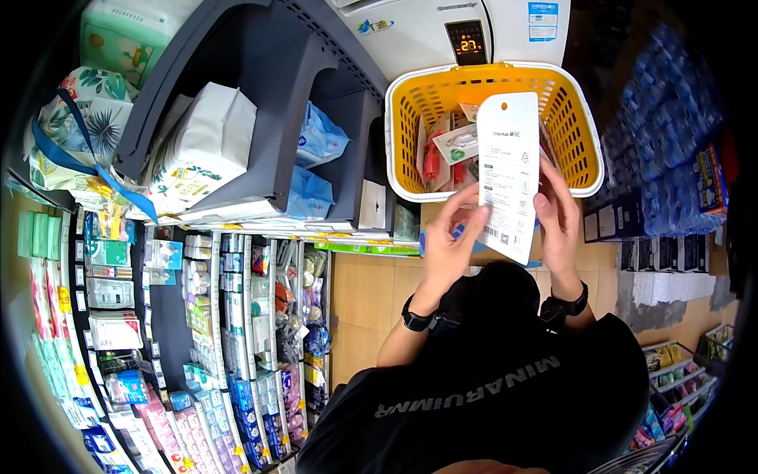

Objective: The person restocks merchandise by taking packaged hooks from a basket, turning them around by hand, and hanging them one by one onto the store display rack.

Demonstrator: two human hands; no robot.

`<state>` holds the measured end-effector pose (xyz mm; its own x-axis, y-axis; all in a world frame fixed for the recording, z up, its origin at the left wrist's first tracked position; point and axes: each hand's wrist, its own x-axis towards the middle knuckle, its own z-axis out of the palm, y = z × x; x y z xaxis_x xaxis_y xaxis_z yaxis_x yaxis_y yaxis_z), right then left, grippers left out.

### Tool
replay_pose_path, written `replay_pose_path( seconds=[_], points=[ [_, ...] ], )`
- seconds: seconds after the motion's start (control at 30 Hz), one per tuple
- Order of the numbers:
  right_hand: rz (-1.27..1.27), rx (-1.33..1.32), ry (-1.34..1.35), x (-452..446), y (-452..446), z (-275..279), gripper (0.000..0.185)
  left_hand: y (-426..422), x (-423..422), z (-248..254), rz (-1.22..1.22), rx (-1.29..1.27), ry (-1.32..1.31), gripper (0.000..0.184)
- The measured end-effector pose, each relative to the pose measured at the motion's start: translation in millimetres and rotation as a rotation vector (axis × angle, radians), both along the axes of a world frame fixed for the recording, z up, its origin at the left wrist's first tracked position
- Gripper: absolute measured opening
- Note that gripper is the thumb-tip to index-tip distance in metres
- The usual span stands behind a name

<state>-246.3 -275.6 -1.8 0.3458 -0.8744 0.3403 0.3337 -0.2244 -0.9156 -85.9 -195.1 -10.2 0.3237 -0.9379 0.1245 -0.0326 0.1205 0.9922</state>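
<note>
You hold a white hang card (509, 170) in front of you, over the near side of a yellow shopping basket (575, 118) with a white rim. The card has a round hole at its upper end, lines of small print on the side facing you, and a barcode near its lower end. It stands slightly tilted and hides part of the basket.

Your left hand (448, 245) grasps the card by its left edge, with the thumb lying toward the front. Your right hand (559, 225) is at the right edge, the fingers half curled and the thumb just beside the card; whether these fingers press on it, I cannot tell. You wear a black watch (418, 317) on the left wrist and a black wristband (567, 305) on the right one.

Inside the basket, behind the card, there lie several packages, among them a carded pack (460, 144) and a red item (432, 160). The basket is in front of a white appliance (403, 39), whose display (467, 43) shows 27. To the left of the basket, a dark grey shelf (272, 118) carries a white soft pack (213, 134) and blue packs (321, 134).
</note>
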Motion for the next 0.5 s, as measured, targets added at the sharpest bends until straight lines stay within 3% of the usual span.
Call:
replay_pose_path(
  seconds=[0.07, 0.5],
  points=[
    [-0.065, -0.068, 0.032, -3, -5, -5, 0.046, 2, 3, -2, 0.081, -0.039, 0.056, 0.034],
    [-0.108, 0.017, 0.054, 0, -9, -12, 0.042, 10, 13, 10, 0.088, -0.084, 0.096, 0.028]
  ],
)
